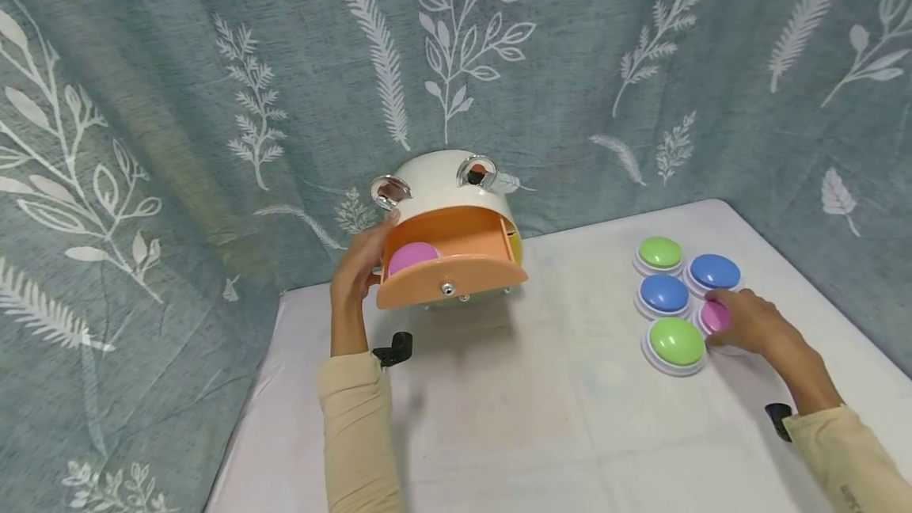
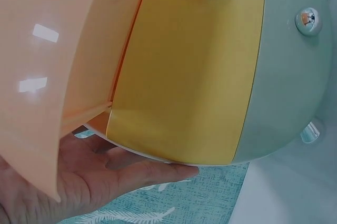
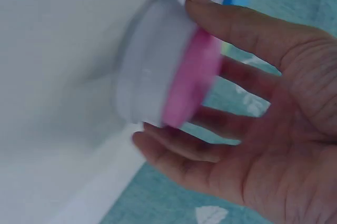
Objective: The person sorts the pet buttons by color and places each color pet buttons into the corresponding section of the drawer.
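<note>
A rounded cream cabinet (image 1: 442, 176) shaped like an animal's head stands at the back, its orange top drawer (image 1: 452, 279) pulled out. Inside that drawer, at the left, lies a pink domed piece (image 1: 413, 254). My left hand (image 1: 356, 264) rests against the cabinet's left side; in the left wrist view its fingers lie along the shell beside the yellow drawer (image 2: 184, 77). On the right, my right hand (image 1: 758, 327) grips a pink push button (image 1: 715, 316) by its white base (image 3: 150, 66), thumb on one side and fingers on the other.
Close around the pink button are two green buttons (image 1: 676, 341) and two blue buttons (image 1: 715, 271), all with white bases. A white cloth (image 1: 527, 418) covers the table. Behind it hangs a blue-green curtain (image 1: 556, 101) with white leaf patterns.
</note>
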A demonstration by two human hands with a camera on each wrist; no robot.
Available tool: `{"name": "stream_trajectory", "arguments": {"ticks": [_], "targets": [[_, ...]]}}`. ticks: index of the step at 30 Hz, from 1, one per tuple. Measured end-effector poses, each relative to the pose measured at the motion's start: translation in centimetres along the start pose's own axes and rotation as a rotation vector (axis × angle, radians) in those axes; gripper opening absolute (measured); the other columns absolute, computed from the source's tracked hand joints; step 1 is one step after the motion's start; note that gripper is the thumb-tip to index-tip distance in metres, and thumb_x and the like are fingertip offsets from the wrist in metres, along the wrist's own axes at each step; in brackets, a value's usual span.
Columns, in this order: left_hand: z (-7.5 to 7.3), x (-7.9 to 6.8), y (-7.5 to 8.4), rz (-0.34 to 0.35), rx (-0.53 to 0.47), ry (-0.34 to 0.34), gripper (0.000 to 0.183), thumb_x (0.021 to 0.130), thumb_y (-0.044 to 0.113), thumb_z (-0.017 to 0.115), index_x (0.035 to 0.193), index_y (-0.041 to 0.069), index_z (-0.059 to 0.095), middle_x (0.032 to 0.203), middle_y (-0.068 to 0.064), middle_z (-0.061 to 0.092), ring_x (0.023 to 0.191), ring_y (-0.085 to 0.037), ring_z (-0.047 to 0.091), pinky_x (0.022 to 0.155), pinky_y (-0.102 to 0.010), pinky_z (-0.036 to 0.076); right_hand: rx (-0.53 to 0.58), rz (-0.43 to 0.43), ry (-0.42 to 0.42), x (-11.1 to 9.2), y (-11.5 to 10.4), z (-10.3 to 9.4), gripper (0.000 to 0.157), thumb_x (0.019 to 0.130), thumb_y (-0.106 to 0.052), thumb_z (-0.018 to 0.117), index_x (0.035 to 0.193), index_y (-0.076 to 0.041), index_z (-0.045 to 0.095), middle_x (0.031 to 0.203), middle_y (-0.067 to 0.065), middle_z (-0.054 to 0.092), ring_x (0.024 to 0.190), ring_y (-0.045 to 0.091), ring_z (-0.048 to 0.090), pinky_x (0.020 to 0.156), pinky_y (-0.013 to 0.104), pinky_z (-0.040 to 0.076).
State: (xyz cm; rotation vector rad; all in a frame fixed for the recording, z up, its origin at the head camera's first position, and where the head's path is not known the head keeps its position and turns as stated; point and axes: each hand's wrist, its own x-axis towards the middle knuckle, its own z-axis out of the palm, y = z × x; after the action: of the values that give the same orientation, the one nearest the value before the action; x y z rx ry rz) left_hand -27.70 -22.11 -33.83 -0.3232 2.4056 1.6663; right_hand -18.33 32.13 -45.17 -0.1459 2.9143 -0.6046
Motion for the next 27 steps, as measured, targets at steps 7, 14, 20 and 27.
{"name": "stream_trajectory", "arguments": {"ticks": [7, 14, 20, 27], "targets": [[-0.2, -0.1, -0.1, -0.013, -0.003, 0.009, 0.091, 0.093, 0.079, 0.052, 0.149, 0.008, 0.054, 0.119, -0.003, 0.056, 0.098, -0.016, 0.057, 0.071, -0.025, 0.06, -0.011, -0.014, 0.087, -0.2, -0.4, 0.5, 0.071, 0.073, -0.011, 0.089, 0.128, 0.019, 0.056, 0.116, 0.047, 0.059, 0.108, 0.064, 0.057, 0.087, 0.074, 0.05], [-0.2, 0.0, -0.1, 0.0, 0.0, 0.001, 0.09, 0.092, 0.079, 0.054, 0.147, 0.007, 0.055, 0.117, -0.004, 0.058, 0.097, -0.016, 0.058, 0.073, -0.026, 0.061, -0.005, 0.034, 0.119, -1.0, -0.8, -0.6, 0.071, 0.075, -0.012, 0.085, 0.129, 0.021, 0.053, 0.116, 0.049, 0.057, 0.105, 0.065, 0.057, 0.086, 0.074, 0.05], [-0.3, 0.0, -0.1, 0.009, -0.007, 0.01, 0.09, 0.092, 0.079, 0.054, 0.147, 0.007, 0.055, 0.116, -0.004, 0.057, 0.097, -0.017, 0.057, 0.072, -0.027, 0.061, -0.004, 0.029, 0.186, -1.0, -3.3, -3.0, 0.074, 0.079, -0.013, 0.086, 0.135, 0.021, 0.05, 0.118, 0.049, 0.057, 0.107, 0.064, 0.058, 0.088, 0.073, 0.052], [-0.3, -0.1, -0.2, 0.011, -0.01, 0.011, 0.093, 0.091, 0.08, 0.055, 0.152, 0.009, 0.052, 0.127, -0.007, 0.057, 0.102, -0.018, 0.058, 0.074, -0.028, 0.062, 0.137, -0.125, 0.2, 0.0, -9.3, -5.9, 0.077, 0.087, -0.027, 0.083, 0.147, 0.008, 0.048, 0.129, 0.042, 0.061, 0.11, 0.054, 0.063, 0.088, 0.063, 0.056]]}}
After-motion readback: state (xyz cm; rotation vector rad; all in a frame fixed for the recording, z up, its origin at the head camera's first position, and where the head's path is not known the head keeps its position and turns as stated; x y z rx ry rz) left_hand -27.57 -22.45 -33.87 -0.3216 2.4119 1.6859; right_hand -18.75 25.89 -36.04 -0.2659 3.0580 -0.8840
